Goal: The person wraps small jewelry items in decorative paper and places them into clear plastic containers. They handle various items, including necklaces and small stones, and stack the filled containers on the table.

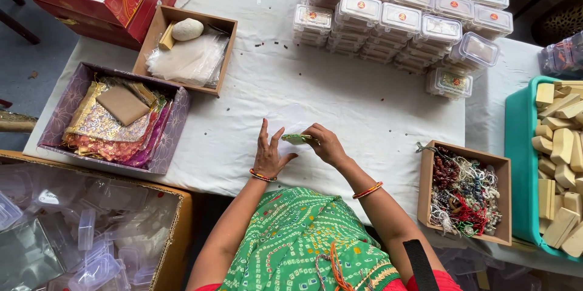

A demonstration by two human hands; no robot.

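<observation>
While the left hand (pixel 268 156) lies flat with fingers spread, gripping nothing, the right hand (pixel 323 143) pinches a small green pouch (pixel 296 138) near the desk's (pixel 340 103) front edge. Stacked clear lidded boxes (pixel 401 18) crowd the far edge; a cardboard tray of threads (pixel 464 191) sits at the right, fabric pouches (pixel 115 124) at the left.
</observation>
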